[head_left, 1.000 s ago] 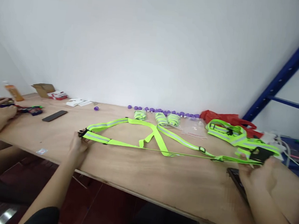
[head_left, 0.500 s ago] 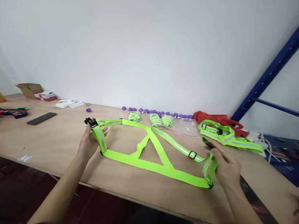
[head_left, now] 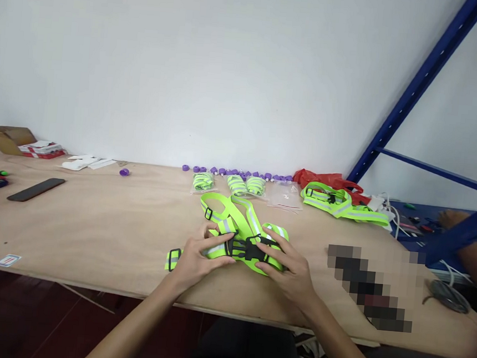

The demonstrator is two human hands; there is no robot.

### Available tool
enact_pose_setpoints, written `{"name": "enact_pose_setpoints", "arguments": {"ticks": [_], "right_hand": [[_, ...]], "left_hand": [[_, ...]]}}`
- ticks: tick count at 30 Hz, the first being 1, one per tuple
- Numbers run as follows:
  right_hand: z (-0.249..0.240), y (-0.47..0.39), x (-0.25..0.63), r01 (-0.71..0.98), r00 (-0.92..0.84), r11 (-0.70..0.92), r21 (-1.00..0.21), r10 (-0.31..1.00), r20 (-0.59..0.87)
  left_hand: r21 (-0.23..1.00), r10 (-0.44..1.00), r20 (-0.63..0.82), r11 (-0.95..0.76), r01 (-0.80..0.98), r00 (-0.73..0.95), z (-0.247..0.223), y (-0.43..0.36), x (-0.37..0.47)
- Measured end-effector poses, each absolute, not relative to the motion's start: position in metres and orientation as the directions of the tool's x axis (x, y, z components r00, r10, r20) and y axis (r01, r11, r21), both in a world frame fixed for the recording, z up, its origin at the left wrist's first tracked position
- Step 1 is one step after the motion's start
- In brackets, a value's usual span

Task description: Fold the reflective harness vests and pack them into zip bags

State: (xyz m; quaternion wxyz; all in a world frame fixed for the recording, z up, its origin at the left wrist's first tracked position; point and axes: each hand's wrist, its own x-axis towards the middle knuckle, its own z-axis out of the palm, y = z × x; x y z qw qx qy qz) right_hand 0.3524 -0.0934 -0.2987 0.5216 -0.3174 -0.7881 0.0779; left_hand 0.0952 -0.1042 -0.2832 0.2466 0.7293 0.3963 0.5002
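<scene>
A neon-green reflective vest (head_left: 239, 215) made of straps lies bunched on the table in front of me. My left hand (head_left: 204, 257) pinches the pronged half of its black buckle (head_left: 238, 249). On the other side my right hand (head_left: 287, 264) grips the socket half (head_left: 254, 249). The prongs point into the socket and look partly inserted, with a stretch of them showing between the halves. One strap end with a black slider (head_left: 174, 259) sticks out left of my left wrist.
Bagged rolled green straps (head_left: 203, 181) and purple caps (head_left: 222, 171) line the wall. A second vest (head_left: 340, 204) lies by a red bag (head_left: 326, 180). Clear plastic bags (head_left: 286, 195) are nearby. A dark flat bar (head_left: 36, 189) lies left. Another person's arm (head_left: 472, 255) shows beyond the blue frame.
Both hands have come together from far apart, bringing the two buckle halves end to end. The vest has gone from spread out to bunched. The view has shifted slightly right.
</scene>
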Motion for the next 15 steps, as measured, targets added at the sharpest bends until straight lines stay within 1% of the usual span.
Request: {"name": "enact_pose_setpoints", "arguments": {"ticks": [2,7,11,15], "right_hand": [[-0.298,-0.095,0.353,0.429,-0.255,0.790,-0.437,0.570,0.781],[-0.293,-0.098,0.354,0.420,-0.211,0.790,-0.446,0.563,0.799],[-0.295,-0.098,0.352,0.408,-0.255,0.805,-0.431,0.554,0.793],[-0.303,-0.098,0.347,0.429,-0.304,0.797,-0.425,0.570,0.763]], "left_hand": [[0.757,0.824,0.537,-0.566,0.326,0.182,-0.285,-0.103,0.095],[0.765,0.832,0.527,-0.553,0.330,0.172,-0.288,-0.100,0.090],[0.754,0.823,0.540,-0.565,0.334,0.174,-0.293,-0.101,0.092],[0.741,0.815,0.533,-0.580,0.339,0.228,-0.291,-0.107,0.101]]}}
